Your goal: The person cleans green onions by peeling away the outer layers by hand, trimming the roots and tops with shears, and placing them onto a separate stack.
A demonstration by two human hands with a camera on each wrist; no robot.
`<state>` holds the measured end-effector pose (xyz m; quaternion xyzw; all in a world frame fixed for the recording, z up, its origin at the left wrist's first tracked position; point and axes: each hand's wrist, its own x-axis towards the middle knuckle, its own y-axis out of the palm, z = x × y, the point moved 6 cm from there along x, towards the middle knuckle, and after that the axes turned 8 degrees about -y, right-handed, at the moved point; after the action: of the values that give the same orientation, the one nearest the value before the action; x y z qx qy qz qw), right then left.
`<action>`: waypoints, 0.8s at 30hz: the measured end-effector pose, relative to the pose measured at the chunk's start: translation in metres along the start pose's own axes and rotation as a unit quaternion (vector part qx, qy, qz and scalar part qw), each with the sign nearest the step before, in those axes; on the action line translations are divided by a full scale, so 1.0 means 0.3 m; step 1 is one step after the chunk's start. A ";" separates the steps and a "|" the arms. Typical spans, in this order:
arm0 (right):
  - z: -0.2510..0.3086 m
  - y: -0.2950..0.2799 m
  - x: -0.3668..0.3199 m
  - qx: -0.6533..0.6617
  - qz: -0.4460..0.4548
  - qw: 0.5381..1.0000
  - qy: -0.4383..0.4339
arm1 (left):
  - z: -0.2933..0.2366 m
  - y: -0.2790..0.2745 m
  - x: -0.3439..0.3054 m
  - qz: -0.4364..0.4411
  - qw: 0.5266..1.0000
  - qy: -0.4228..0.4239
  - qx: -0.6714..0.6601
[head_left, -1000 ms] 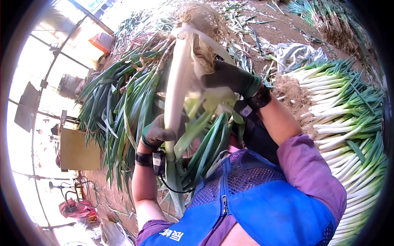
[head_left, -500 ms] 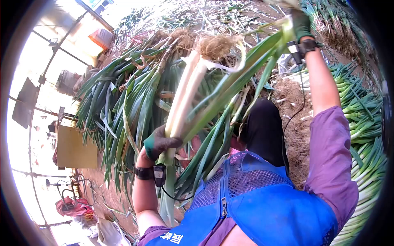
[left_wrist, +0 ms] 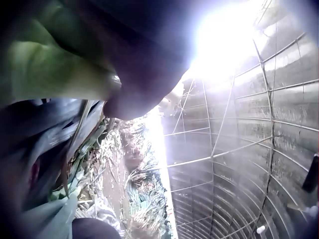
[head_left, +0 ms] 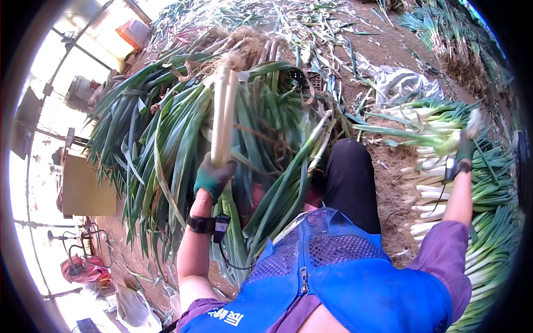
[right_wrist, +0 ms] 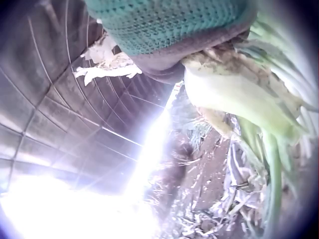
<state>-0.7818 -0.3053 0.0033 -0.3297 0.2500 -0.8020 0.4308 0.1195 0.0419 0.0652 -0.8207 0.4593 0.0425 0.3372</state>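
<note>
Two white leek stalks [head_left: 223,116] are standing upright in the head view. The left hand [head_left: 212,178] is wrapping its gloved fingers round them low down, where white is giving way to green. Held this way, the shafts are poking up clear of the heap of green leaves [head_left: 161,133] beyond, probably so they stay apart from it. Far out to the right, the right hand [head_left: 462,151] is pinching a torn-off leaf strip [head_left: 411,135], which is trailing leftward from the fingers above the pile of cleaned leeks [head_left: 491,194]. The arm seems to be stretching to carry the strip well away from the stalks.

Seen from the left wrist, the dark glove [left_wrist: 134,59] is curling over a pale green leaf [left_wrist: 47,69] lying left of the fingers; the fingertips are blurring out.

Seen from the right wrist, the teal glove [right_wrist: 169,25] is closing tightly on a pale, soiled sheath [right_wrist: 234,99], with its green ends hanging down at the right.
</note>
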 end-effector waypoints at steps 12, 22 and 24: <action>0.584 0.659 -0.505 -0.367 0.452 0.791 -0.186 | 0.033 0.211 -0.020 -0.148 0.930 0.129 0.311; 1.973 0.875 -0.786 0.253 0.495 0.697 -0.453 | -0.002 0.250 -0.064 -0.191 0.879 0.155 0.408; 1.974 0.862 -1.032 -0.011 0.396 0.724 -0.564 | -0.008 0.247 -0.069 -0.191 0.881 0.161 0.401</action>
<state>-0.0776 -0.2400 0.1184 -0.5972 0.0776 -0.2209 0.7672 0.0492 0.0294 0.0369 -0.6823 0.3195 -0.3433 0.5608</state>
